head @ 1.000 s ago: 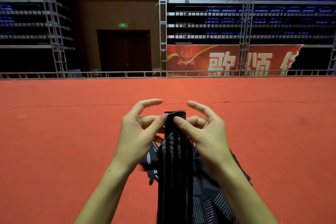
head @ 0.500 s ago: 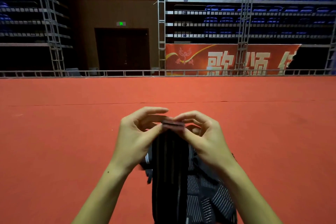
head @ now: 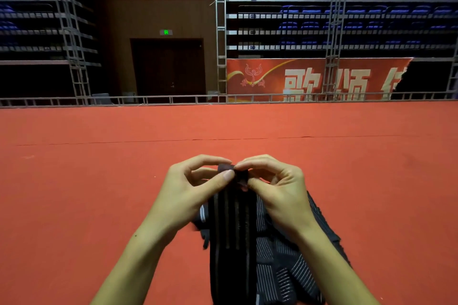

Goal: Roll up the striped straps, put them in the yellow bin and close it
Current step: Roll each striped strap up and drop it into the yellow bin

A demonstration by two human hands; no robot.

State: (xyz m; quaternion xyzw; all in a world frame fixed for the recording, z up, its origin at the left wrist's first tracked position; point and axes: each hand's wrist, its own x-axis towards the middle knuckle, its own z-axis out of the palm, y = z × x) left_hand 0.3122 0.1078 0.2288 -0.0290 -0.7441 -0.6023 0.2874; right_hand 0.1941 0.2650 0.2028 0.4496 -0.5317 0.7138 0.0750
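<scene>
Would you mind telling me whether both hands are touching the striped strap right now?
Touching. The head view shows the left hand and right hand each pinching the folded top end of the striped strap between thumb and fingertips.

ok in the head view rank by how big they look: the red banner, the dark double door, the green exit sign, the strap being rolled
1. red banner, widest though far away
2. dark double door and the striped strap: look alike; the strap only looms large from nearness, so not ranked
3. green exit sign, clearly smallest

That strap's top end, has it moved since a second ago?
Yes. The strap's top end has curled down toward the person, farther from the carpet seam; both the left hand and right hand pinch it.
</scene>
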